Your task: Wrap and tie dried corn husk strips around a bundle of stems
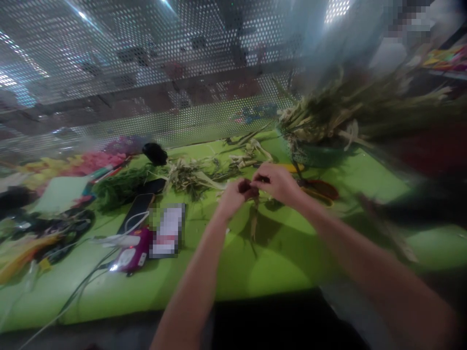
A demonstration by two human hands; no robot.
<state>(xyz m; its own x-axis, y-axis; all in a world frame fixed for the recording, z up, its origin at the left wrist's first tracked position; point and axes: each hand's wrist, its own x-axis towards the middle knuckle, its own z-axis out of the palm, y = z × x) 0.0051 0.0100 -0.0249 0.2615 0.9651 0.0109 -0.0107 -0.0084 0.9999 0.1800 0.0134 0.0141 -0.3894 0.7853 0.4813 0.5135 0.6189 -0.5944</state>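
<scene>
My left hand [234, 193] and my right hand [274, 180] meet above the green table, fingers pinched together. From between them hangs a thin, pale dried plant strip [254, 218]; its upper end is hidden by my fingers. Just beyond my hands lies a loose heap of pale dried stalks [189, 172]. Scissors with orange-red handles [323, 190] rest close to my right wrist. A green basket [317, 154] holding a big bundle of long stalks [324, 114] stands behind them. Motion blur softens the finer details.
A purple power strip [136, 250] with white cables and a phone [170, 231] lie at the left. Dark green netting [122, 187], a black object [155, 153] and pink and yellow material [91, 167] sit farther back. A perforated metal panel [156, 63] closes off the far edge.
</scene>
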